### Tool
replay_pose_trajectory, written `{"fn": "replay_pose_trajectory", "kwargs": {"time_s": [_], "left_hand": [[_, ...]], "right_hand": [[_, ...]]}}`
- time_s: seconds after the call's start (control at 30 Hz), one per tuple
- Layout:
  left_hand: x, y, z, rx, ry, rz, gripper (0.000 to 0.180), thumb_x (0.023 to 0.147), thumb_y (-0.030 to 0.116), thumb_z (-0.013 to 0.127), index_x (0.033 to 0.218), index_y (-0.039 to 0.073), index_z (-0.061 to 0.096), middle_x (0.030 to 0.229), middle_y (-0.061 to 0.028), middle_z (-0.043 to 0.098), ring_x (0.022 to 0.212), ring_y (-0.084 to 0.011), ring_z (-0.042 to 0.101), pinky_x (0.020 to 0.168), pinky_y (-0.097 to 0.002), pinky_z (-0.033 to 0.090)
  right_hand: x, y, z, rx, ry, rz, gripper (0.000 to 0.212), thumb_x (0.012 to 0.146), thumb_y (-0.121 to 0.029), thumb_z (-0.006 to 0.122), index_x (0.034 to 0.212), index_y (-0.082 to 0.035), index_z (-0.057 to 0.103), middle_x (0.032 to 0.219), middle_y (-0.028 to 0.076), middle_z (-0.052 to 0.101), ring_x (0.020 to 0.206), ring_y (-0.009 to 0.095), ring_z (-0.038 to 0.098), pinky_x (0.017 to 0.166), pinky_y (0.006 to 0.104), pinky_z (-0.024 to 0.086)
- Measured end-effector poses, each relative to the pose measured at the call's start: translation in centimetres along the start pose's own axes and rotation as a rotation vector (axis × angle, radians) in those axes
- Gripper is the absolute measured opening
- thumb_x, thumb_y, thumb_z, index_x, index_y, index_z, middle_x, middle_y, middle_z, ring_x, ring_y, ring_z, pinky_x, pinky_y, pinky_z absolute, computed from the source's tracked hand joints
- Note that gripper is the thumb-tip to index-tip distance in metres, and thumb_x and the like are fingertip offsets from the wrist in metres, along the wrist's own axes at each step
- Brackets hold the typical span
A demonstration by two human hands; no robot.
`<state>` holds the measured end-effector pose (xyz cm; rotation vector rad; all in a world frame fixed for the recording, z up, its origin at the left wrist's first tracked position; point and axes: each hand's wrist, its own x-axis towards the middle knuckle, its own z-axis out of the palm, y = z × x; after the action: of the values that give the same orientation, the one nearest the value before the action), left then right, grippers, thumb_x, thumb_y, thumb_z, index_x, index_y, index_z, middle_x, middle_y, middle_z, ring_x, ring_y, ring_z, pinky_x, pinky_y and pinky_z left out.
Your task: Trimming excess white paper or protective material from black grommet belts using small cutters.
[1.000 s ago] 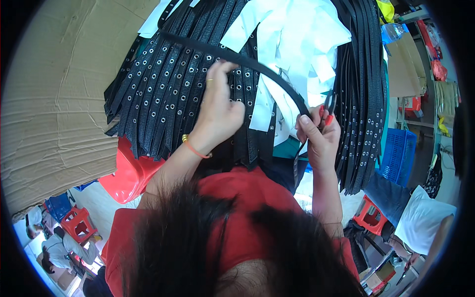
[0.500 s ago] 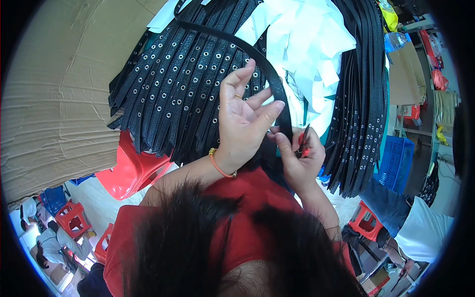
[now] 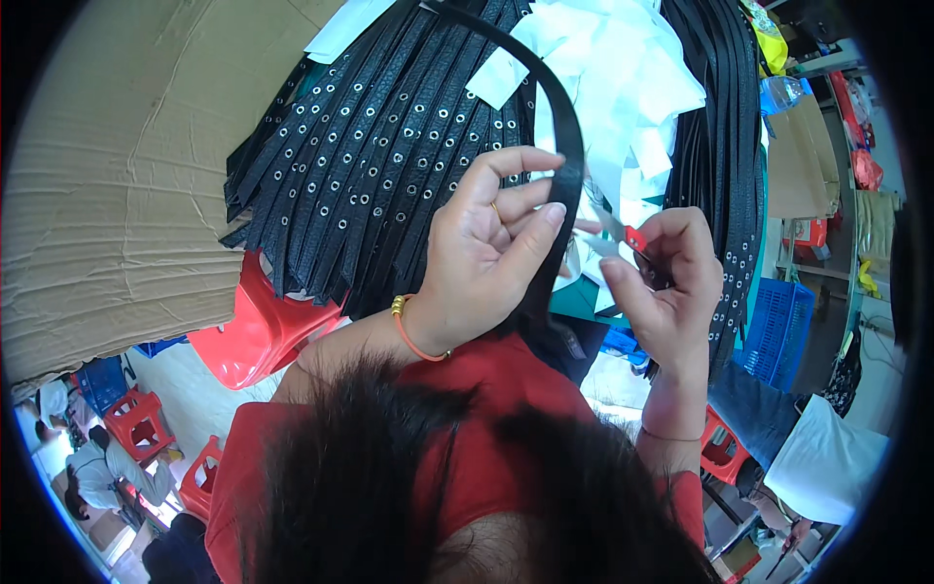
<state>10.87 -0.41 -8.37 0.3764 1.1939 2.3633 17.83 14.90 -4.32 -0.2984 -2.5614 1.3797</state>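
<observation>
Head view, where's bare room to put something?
The cardboard at left, bordered by eyeleted black straps and the red plastic seat, looks bare, though perhaps not level. White paper strips and more straps crowd centre and right.

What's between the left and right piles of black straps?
Head view: heaped white strips; the black strap in the left hand arches partly over them.

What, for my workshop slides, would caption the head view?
Left hand holds a black strap; right hand holds red-handled scissors.
</observation>
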Motion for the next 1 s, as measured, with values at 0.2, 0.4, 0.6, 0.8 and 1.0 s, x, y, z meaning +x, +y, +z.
{"fn": "replay_pose_trajectory", "kwargs": {"time_s": [0.2,0.4,0.6,0.8,1.0], "left_hand": [[-0.1,-0.3,-0.6,0.09,-0.014,-0.021,0.02,0.091,0.003,0.047,0.109,-0.001,0.039,0.085,-0.0119,0.063,0.061,-0.0033,0.054,0.048,-0.0147,0.039],[0.3,-0.3,-0.9,0.155,-0.088,-0.026,0.015,0.091,0.002,0.044,0.106,-0.001,0.04,0.078,-0.0107,0.06,0.061,-0.0112,0.062,0.039,-0.0158,0.036],[0.6,-0.2,0.0,0.147,-0.046,-0.075,0.01,0.091,0.005,0.047,0.1,-0.001,0.045,0.069,-0.0053,0.056,0.052,-0.0081,0.057,0.037,-0.0163,0.031],[0.6,0.4,0.2,0.024,-0.068,-0.204,0.007,0.092,0.007,0.046,0.096,0.001,0.045,0.068,-0.0033,0.055,0.051,-0.0069,0.055,0.039,-0.0167,0.03],[0.5,0.1,0.8,0.008,-0.073,-0.206,0.008,0.094,0.008,0.042,0.099,0.002,0.041,0.067,-0.0051,0.054,0.05,-0.0079,0.054,0.037,-0.0168,0.03]], "right_hand": [[0.6,-0.2,-0.5,0.056,-0.041,-0.045,0.035,0.066,-0.016,0.079,0.079,-0.001,0.05,0.064,-0.003,0.048,0.054,0.0,0.039,0.046,0.0155,0.028],[0.6,-0.6,-1.6,-0.128,-0.01,-0.083,0.028,0.066,-0.013,0.078,0.077,-0.001,0.055,0.06,-0.001,0.046,0.053,0.001,0.041,0.045,0.017,0.029],[1.5,1.2,-2.2,-0.224,0.009,-0.351,0.026,0.064,-0.015,0.078,0.071,-0.001,0.057,0.056,0.003,0.046,0.046,0.009,0.043,0.042,0.0215,0.031],[1.9,1.8,-2.8,-0.209,-0.026,-0.41,0.025,0.064,-0.015,0.077,0.07,-0.002,0.056,0.054,0.005,0.046,0.044,0.013,0.045,0.041,0.0233,0.032],[2.2,1.7,-3.4,-0.186,-0.045,-0.432,0.025,0.063,-0.013,0.077,0.069,-0.002,0.055,0.053,0.005,0.044,0.043,0.014,0.044,0.041,0.0237,0.032]]}}
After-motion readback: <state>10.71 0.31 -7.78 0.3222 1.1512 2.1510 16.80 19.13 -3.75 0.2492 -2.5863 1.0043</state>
